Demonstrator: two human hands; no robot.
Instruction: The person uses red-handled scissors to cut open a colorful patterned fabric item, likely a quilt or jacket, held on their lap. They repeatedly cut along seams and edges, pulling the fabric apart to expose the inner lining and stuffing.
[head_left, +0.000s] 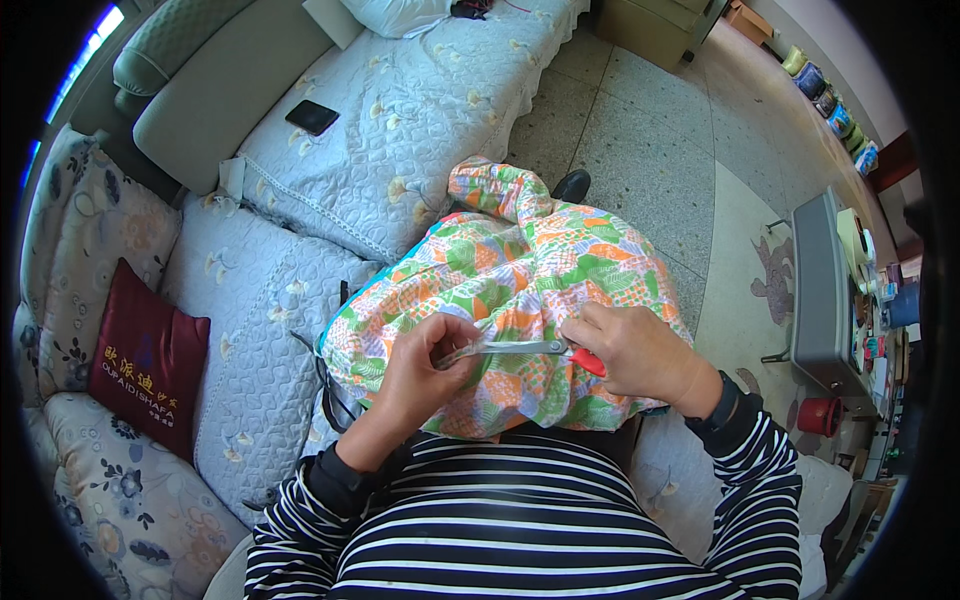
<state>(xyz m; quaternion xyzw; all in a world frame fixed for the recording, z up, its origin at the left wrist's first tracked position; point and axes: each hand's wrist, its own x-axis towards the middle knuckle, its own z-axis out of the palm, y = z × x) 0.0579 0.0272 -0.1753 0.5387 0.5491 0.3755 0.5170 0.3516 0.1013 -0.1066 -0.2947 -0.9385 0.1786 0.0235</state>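
Observation:
A patterned garment (600, 255) in green, orange and white lies across my lap, one sleeve stretched towards the sofa. My right hand (626, 349) holds scissors (529, 347) by their red handles, the metal blades pointing left over the cloth. The blade tips reach my left hand (439, 360), whose thumb and fingers pinch something small and pale, perhaps thread or a bit of fabric; it is too small to tell which.
A quilted sofa cover (360, 150) spreads left and ahead, with a black smartphone (312, 117) on it. A dark red cushion (150, 360) leans at the left. On the right stand a grey table (821, 292) and a red bin (819, 416).

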